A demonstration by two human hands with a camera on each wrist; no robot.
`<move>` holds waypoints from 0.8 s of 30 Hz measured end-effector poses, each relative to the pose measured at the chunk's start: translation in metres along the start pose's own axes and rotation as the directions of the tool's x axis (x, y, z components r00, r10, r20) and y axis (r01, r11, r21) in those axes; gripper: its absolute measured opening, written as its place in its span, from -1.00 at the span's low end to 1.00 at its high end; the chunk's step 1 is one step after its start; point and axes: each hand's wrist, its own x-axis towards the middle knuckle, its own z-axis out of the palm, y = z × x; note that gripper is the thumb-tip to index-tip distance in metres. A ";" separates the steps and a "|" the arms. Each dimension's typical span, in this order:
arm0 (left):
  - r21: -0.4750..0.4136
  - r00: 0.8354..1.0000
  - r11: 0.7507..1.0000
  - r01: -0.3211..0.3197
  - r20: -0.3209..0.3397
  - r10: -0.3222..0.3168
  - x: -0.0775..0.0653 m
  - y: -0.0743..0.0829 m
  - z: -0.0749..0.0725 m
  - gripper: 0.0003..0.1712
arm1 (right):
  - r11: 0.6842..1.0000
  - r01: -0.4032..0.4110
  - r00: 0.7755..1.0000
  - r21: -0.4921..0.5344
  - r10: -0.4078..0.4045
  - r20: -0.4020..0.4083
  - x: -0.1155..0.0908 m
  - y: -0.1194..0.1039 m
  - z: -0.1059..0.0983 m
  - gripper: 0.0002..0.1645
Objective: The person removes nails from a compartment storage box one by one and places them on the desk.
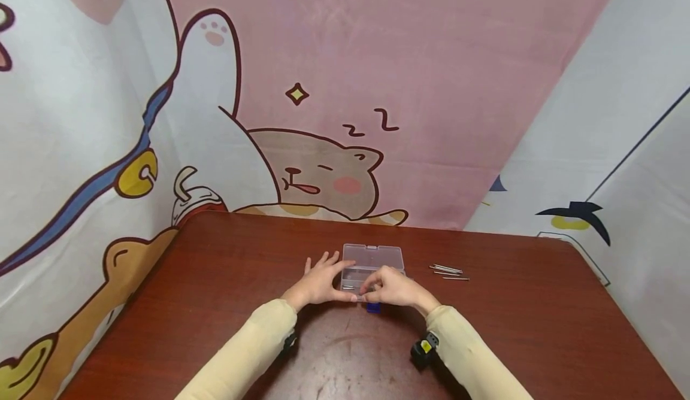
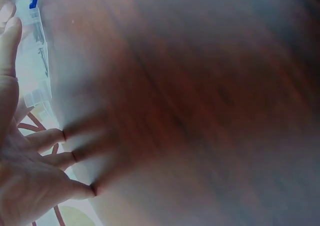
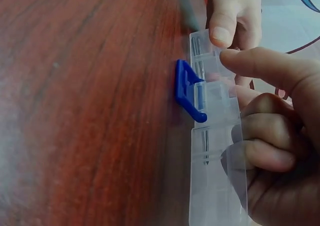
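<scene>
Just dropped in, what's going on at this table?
A person in cream sleeves has both hands on a clear rectangular plastic box, its lid open, on a reddish-brown wooden table. The left hand holds the box's left side; the right hand is at its right front, and I can't tell whether it pinches anything. Thin silver metal rods lie inside; several more lie on the table to the right. A blue plastic latch sits at the front.

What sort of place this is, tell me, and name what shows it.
Probably an indoor tabletop recording spot: a reddish-brown table stands against cartoon-printed fabric hangings, and a black device, perhaps a camera, sits at the person's right wrist.
</scene>
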 end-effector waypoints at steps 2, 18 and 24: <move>0.000 1.000 1.000 0.003 0.000 -0.003 0.000 0.000 0.001 -0.06 | 1.000 -0.007 1.000 0.008 0.007 0.006 0.000 0.001 0.000 -0.93; 0.002 1.000 1.000 0.010 0.008 -0.010 0.000 0.002 0.000 -0.05 | 0.995 -0.056 0.997 0.083 0.052 0.056 -0.002 0.000 -0.002 -0.77; 0.002 1.000 1.000 0.005 0.002 -0.005 0.000 0.003 0.000 -0.05 | 0.992 -0.071 0.996 0.103 0.064 0.066 0.000 0.001 -0.004 -0.91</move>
